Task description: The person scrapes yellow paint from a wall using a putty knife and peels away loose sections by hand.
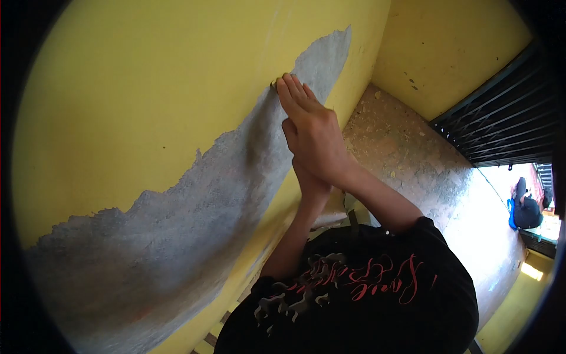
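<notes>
My right hand (318,131) is raised against the wall, its fingers long and pressed together, the tips at the ragged border between yellow paint (147,100) and a bare grey patch (183,218). At the fingertips a small dark sliver (273,85) shows. Whether it is a tool's edge or a lifted paint flake I cannot make out. My left hand (312,184) lies beneath the right one, and only its wrist and lower part show. Its fingers are hidden. The grey patch runs from the lower left up to a narrow tip above my hands.
A dark metal folding gate (501,106) stands to the right, beside another yellow wall (448,53). The stained floor (407,141) lies between. Outside the bright opening, a person in dark clothes (526,209) is crouched or seated. My black printed shirt (365,289) fills the lower middle.
</notes>
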`<action>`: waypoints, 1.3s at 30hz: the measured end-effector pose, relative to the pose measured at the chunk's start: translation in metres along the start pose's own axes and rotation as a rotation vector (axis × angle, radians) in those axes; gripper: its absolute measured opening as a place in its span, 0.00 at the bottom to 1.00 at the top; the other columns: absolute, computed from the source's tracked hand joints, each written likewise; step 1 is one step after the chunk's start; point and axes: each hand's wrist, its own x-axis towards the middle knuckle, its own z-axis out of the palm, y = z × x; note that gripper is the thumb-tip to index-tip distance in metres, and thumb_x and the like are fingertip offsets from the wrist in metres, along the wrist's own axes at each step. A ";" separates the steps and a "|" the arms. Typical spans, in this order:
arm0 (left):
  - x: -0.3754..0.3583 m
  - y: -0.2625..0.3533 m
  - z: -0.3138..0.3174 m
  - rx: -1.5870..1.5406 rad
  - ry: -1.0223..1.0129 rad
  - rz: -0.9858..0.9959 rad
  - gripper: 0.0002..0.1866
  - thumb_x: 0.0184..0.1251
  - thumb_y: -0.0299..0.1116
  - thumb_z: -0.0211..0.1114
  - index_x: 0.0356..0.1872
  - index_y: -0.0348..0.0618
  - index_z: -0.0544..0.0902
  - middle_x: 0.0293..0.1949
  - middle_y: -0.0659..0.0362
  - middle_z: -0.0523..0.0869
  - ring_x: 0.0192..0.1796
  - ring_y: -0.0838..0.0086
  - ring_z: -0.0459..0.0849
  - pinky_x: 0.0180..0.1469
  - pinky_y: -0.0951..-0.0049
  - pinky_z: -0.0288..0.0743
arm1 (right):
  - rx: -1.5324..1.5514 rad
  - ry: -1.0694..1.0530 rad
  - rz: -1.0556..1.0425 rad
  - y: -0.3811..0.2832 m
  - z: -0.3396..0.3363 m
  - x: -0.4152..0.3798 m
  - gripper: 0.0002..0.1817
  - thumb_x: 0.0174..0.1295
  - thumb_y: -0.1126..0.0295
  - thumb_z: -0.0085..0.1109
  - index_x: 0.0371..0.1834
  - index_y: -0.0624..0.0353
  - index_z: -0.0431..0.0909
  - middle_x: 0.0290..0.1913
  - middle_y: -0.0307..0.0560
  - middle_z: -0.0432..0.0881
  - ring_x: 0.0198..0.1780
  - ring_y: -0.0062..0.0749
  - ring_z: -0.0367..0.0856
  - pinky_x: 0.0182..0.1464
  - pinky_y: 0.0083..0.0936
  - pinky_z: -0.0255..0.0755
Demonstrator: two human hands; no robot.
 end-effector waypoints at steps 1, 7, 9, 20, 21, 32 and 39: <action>-0.003 0.006 0.007 -0.050 0.091 0.056 0.26 0.64 0.34 0.64 0.58 0.37 0.63 0.43 0.53 0.80 0.46 0.71 0.80 0.45 0.72 0.72 | -0.013 -0.011 0.001 0.000 -0.001 -0.002 0.32 0.49 0.86 0.51 0.64 0.69 0.65 0.64 0.65 0.68 0.67 0.52 0.65 0.66 0.40 0.66; 0.014 0.004 -0.004 -0.117 0.226 0.143 0.23 0.62 0.33 0.65 0.54 0.36 0.67 0.41 0.54 0.81 0.43 0.71 0.80 0.42 0.70 0.72 | 0.008 0.007 -0.034 -0.006 -0.005 0.014 0.33 0.47 0.87 0.52 0.63 0.70 0.65 0.64 0.65 0.67 0.67 0.52 0.64 0.67 0.41 0.65; 0.017 -0.003 -0.009 0.182 0.153 0.253 0.22 0.62 0.32 0.65 0.52 0.36 0.68 0.41 0.55 0.81 0.43 0.72 0.80 0.42 0.70 0.72 | 0.054 0.084 -0.092 -0.016 -0.009 0.024 0.34 0.47 0.87 0.52 0.64 0.70 0.65 0.64 0.65 0.68 0.68 0.52 0.65 0.67 0.41 0.64; 0.005 0.011 0.005 -0.098 0.170 0.050 0.16 0.60 0.29 0.66 0.46 0.33 0.73 0.40 0.52 0.81 0.44 0.73 0.80 0.42 0.70 0.72 | 0.027 0.021 -0.007 0.001 -0.003 0.003 0.31 0.49 0.86 0.51 0.63 0.69 0.67 0.63 0.63 0.69 0.67 0.50 0.66 0.67 0.38 0.65; 0.009 0.012 0.005 -0.099 0.165 0.063 0.16 0.60 0.29 0.66 0.46 0.33 0.73 0.40 0.52 0.81 0.44 0.73 0.80 0.42 0.70 0.72 | 0.013 0.007 -0.018 0.002 -0.004 0.003 0.31 0.49 0.86 0.51 0.62 0.69 0.67 0.63 0.63 0.70 0.67 0.50 0.66 0.67 0.38 0.65; 0.001 -0.018 0.039 -0.437 0.297 0.076 0.22 0.61 0.32 0.65 0.52 0.35 0.69 0.40 0.52 0.81 0.42 0.69 0.81 0.41 0.70 0.73 | 0.016 -0.064 0.001 0.020 -0.001 -0.009 0.31 0.49 0.85 0.51 0.62 0.68 0.68 0.63 0.60 0.70 0.66 0.49 0.68 0.67 0.40 0.64; 0.013 -0.049 0.053 -0.750 0.181 -0.020 0.25 0.61 0.32 0.66 0.56 0.36 0.67 0.40 0.52 0.81 0.42 0.69 0.81 0.41 0.70 0.73 | 0.018 -0.102 0.007 0.022 -0.003 -0.013 0.33 0.48 0.86 0.51 0.64 0.67 0.67 0.65 0.61 0.68 0.67 0.50 0.67 0.68 0.39 0.64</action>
